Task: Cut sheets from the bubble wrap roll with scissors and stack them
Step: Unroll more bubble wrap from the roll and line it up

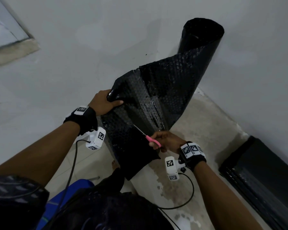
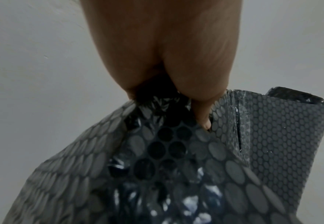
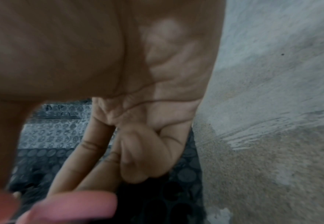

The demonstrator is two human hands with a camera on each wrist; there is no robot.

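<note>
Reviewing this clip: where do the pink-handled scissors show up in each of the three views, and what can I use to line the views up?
Head: scissors just below centre, held by the right hand, blades pointing up-left over the bubble wrap.
Left wrist: not in it; only the left hand gripping the wrap.
Right wrist: blurred pink handle at the bottom left edge.
Shared landmark: the black bubble wrap.

One roll of black bubble wrap (image 1: 201, 40) stands at about one o'clock, its loose sheet trailing toward the centre. One pair of pink-handled scissors (image 1: 150, 139) sits just below centre. Two hands show: the left hand (image 1: 103, 102) at about ten o'clock of centre, the right hand (image 1: 168, 140) at about four o'clock. Two wrist cameras, one per wrist. One dark stack of sheets (image 1: 263, 176) lies on the floor at four o'clock.
</note>
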